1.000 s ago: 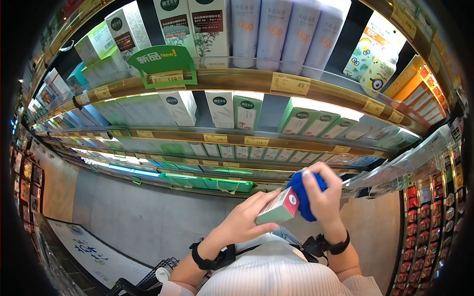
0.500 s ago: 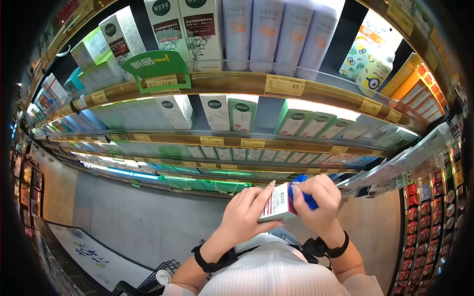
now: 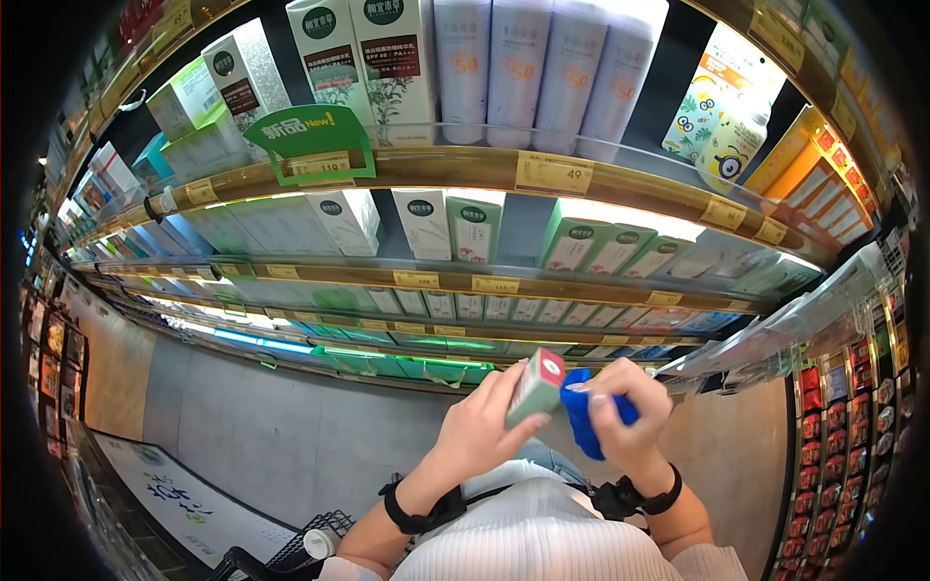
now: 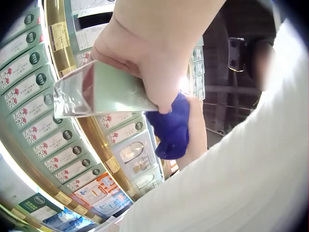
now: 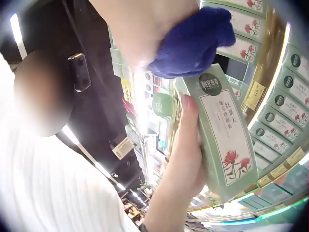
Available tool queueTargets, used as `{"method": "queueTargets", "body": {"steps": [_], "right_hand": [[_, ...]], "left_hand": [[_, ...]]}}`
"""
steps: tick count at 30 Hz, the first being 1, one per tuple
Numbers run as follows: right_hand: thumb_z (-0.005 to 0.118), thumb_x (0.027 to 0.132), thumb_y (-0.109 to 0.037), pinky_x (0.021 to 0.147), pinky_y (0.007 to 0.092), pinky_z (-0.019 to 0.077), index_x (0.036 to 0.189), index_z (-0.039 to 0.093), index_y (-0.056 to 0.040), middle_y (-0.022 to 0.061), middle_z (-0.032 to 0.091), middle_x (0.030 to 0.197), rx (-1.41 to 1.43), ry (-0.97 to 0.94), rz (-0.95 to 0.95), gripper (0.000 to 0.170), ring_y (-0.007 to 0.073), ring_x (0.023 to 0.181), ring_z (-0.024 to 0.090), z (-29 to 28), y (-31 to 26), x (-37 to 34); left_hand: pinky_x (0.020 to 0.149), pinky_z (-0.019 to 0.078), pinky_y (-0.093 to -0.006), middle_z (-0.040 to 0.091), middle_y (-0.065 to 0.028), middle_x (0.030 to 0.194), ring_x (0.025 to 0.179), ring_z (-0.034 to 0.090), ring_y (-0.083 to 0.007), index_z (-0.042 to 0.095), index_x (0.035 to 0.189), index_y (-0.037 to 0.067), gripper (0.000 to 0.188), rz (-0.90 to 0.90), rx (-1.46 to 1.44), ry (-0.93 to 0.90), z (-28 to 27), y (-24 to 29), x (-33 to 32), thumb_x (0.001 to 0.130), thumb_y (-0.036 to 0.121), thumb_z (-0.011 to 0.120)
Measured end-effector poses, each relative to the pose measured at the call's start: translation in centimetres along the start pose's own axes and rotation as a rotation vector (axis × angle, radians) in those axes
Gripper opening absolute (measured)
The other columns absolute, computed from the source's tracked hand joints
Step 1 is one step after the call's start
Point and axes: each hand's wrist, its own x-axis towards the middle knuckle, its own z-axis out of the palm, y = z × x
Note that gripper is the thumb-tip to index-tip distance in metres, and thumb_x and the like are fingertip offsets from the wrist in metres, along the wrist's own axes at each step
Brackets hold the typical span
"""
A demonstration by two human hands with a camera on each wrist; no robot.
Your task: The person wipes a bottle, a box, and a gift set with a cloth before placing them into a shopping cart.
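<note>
A green box with a red end (image 3: 538,385) is gripped in the left hand (image 3: 481,426), fingers behind it and thumb along its lower side. Its front, with a white label and red flowers (image 5: 231,162), shows in the right wrist view. A bunched blue cloth (image 3: 587,422) is pinched in the curled fingers of the right hand (image 3: 630,412), just right of the box. In the right wrist view the cloth (image 5: 193,43) lies at the box's top end; whether they touch, I cannot tell.
Shelves of boxed goods rise in front, with a gold price rail (image 3: 465,169) and purple bottles (image 3: 518,77) on the upper one. A black basket (image 3: 308,542) holding a white-lidded item is at lower left. Packet racks (image 3: 843,436) stand at the right, a floor-level sign (image 3: 174,494) at the left.
The box has turned in the left hand, its red end now facing up. The right hand with the blue cloth has drawn slightly away from the box after being against that end.
</note>
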Motion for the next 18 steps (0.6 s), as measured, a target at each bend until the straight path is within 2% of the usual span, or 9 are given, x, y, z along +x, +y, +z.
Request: {"method": "queueTargets", "body": {"steps": [1, 3, 4, 7, 9, 11, 14, 15, 18], "right_hand": [[0.064, 0.078, -0.003, 0.060, 0.0283, 0.0473, 0.075, 0.059, 0.0008, 0.0097, 0.063, 0.070, 0.229, 0.055, 0.214, 0.007, 0.0182, 0.064, 0.059, -0.1, -0.1, -0.1], [0.058, 0.082, -0.006, 0.068, 0.0300, 0.0476, 0.086, 0.058, 0.0031, 0.0145, 0.063, 0.084, 0.145, 0.128, 0.085, 0.010, 0.0196, 0.075, 0.059, -0.4, -0.5, 0.7], [0.058, 0.080, -0.006, 0.069, 0.0310, 0.0475, 0.089, 0.057, 0.0030, 0.0147, 0.061, 0.087, 0.069, 0.193, -0.009, 0.013, 0.0212, 0.077, 0.059, -0.4, -0.5, 1.2], [0.065, 0.075, -0.011, 0.067, 0.0344, 0.0474, 0.091, 0.057, -0.0017, 0.0115, 0.058, 0.084, -0.228, 0.328, -0.275, 0.020, 0.0257, 0.074, 0.056, 1.0, 0.5, 1.7], [0.071, 0.074, -0.017, 0.063, 0.0346, 0.0466, 0.085, 0.059, -0.0066, 0.0063, 0.057, 0.077, -0.400, 0.111, -0.371, 0.020, 0.0239, 0.067, 0.055, 2.5, 0.9, 1.2], [0.075, 0.071, -0.015, 0.060, 0.0339, 0.0427, 0.080, 0.058, -0.0090, 0.0035, 0.057, 0.071, -0.446, 0.061, -0.434, 0.020, 0.0223, 0.063, 0.053, 3.9, 0.9, -0.9], [0.076, 0.067, -0.014, 0.053, 0.0297, 0.0399, 0.073, 0.057, -0.0102, -0.0002, 0.056, 0.068, -0.312, 0.009, -0.439, 0.020, 0.0172, 0.059, 0.051, 4.8, 0.5, -2.2], [0.076, 0.066, -0.013, 0.051, 0.0292, 0.0393, 0.071, 0.057, -0.0106, -0.0006, 0.056, 0.067, -0.264, -0.027, -0.446, 0.020, 0.0167, 0.057, 0.051, 4.9, 0.3, -2.5], [0.073, 0.065, -0.012, 0.044, 0.0282, 0.0380, 0.064, 0.054, -0.0109, 0.0008, 0.050, 0.062, -0.056, -0.183, -0.468, 0.019, 0.0171, 0.049, 0.047, 5.0, -0.4, -3.3]], "left_hand": [[0.078, 0.0497, -0.0350, 0.058, -0.0139, 0.107, 0.085, 0.062, -0.0271, 0.048, 0.128, -0.001, 0.063, 0.000, 0.002, -0.003, 0.1, -0.3, 0.1, 0.084, 0.041, 0.066], [0.080, 0.0488, -0.0338, 0.059, -0.0157, 0.112, 0.087, 0.063, -0.0245, 0.048, 0.127, -0.001, 0.054, -0.263, -0.560, -0.162, 0.1, -0.8, 0.4, 0.095, 0.043, 0.050], [0.082, 0.0469, -0.0324, 0.061, -0.0127, 0.111, 0.091, 0.060, -0.0182, 0.048, 0.126, 0.000, 0.051, -0.279, -0.595, -0.237, 0.1, -0.9, 0.4, 0.099, 0.043, 0.040], [0.084, 0.0457, -0.0305, 0.062, -0.0082, 0.106, 0.094, 0.057, -0.0149, 0.050, 0.124, 0.000, 0.048, -0.366, -0.946, -0.296, 0.6, -0.3, 0.3, 0.101, 0.040, 0.037], [0.085, 0.0453, -0.0293, 0.062, -0.0068, 0.106, 0.095, 0.057, -0.0136, 0.051, 0.122, 0.000, 0.047, -0.311, -0.870, -0.291, 0.8, -0.3, 0.7, 0.101, 0.040, 0.037], [0.086, 0.0450, -0.0281, 0.061, -0.0054, 0.105, 0.096, 0.056, -0.0122, 0.052, 0.121, 0.000, 0.046, -0.256, -0.798, -0.278, 1.2, -0.6, 0.7, 0.101, 0.039, 0.037], [0.075, 0.0458, -0.0231, 0.061, -0.0034, 0.095, 0.083, 0.055, -0.0074, 0.056, 0.112, 0.002, 0.043, -0.528, -1.099, -0.013, 1.1, 0.6, 0.7, 0.100, 0.039, 0.039], [0.069, 0.0451, -0.0225, 0.061, -0.0022, 0.090, 0.077, 0.054, -0.0067, 0.056, 0.109, 0.003, 0.041, -0.522, -1.089, -0.064, 1.2, -1.0, 0.8, 0.101, 0.039, 0.039], [0.074, 0.0510, -0.0275, 0.064, -0.0072, 0.097, 0.084, 0.063, -0.0121, 0.056, 0.115, 0.002, 0.043, -0.448, -1.147, -0.012, 1.7, -2.5, 1.2, 0.101, 0.036, 0.036]]}}
